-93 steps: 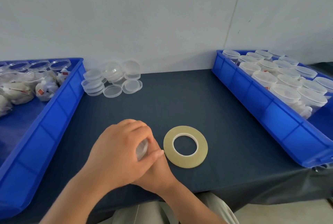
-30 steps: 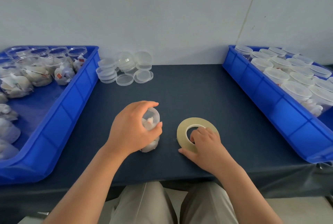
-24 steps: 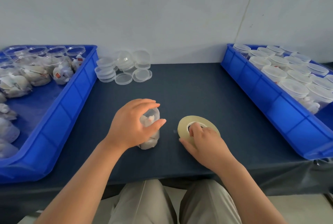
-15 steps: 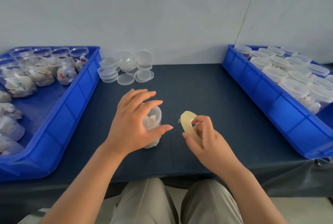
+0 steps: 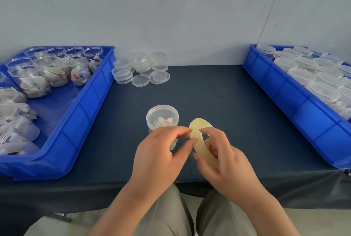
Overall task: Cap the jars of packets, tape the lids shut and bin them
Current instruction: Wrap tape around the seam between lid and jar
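Right hand (image 5: 220, 161) grips tape roll (image 5: 196, 129) upright; left hand (image 5: 159, 156) fingers pinch its rim; capped jar (image 5: 162, 117) at their 11 o'clock.

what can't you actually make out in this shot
Head view only.
- Whether the left hand has pinched the free end of the tape roll: too small, film clear.
- Lower half of the jar: behind the left hand.
- Far contents of the left bin and right bin: cut off by the frame edges.
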`<state>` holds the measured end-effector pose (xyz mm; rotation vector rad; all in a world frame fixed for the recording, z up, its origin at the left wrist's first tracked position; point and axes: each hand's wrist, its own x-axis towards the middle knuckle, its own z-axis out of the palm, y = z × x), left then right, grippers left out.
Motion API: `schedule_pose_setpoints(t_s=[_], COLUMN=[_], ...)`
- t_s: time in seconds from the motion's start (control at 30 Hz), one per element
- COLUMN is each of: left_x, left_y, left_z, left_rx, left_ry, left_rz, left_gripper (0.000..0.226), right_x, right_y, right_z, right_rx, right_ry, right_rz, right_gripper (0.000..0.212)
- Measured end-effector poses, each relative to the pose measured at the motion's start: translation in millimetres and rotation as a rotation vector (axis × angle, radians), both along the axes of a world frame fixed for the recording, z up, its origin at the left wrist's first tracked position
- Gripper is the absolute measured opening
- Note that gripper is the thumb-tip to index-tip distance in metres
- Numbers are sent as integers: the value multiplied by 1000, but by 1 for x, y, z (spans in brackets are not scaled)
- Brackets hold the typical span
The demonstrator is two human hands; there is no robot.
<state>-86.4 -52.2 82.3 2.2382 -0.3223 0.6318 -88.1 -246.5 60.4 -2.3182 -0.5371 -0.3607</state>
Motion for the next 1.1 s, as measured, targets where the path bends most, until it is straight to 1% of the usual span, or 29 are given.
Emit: schedule_pose_setpoints(t_s=[0.07,0.1,0.2,0.3,0.43,0.5,0.57,0.67,0.77,0.9,0.93,1.03,1.07,1.1], left_x=[-1,-1,-5,-9,-16,-18,-15,-10,-8,-3,-1,8,12,17], left_y=[1,1,1,4,7,9,16,26,27,26,26,30,32,33], left_z=[-3,-3,-3,-1,10,13,12,4,-4,-13,-16,-33,-40,-46], left_rx=[-42,-38,45,209,395,426,394,281,218,180,137,-98,-154,-210], left_ry=[21,6,-74,-156,-226,-238,-230,-192,-143,-146,-165,-191,-151,-64], left_rz=[-9,-10,-20,3,-10,-12,12,41,66,85,94,164,213,250], left_gripper=[11,9,16,16,28,30,27,16,21,27,27,23,31,49], right_x=[-1,-1,1,2,5,8,12,15,18,21,22,24,25,26], right_y=[1,1,2,3,4,2,-2,-5,-3,3,4,6,6,6], right_z=[-3,-5,-7,-8,-7,-3,1,-1,-1,3,3,3,3,3], right_rx=[5,19,59,59,-43,-117,-125,-2,-5,17,8,-13,-17,-17], right_ry=[4,14,74,126,153,133,151,219,192,222,210,163,157,153], right_rz=[10,22,61,89,41,42,86,122,111,102,103,66,45,26], right_gripper=[45,45,46,42,33,32,33,29,24,22,21,18,19,20])
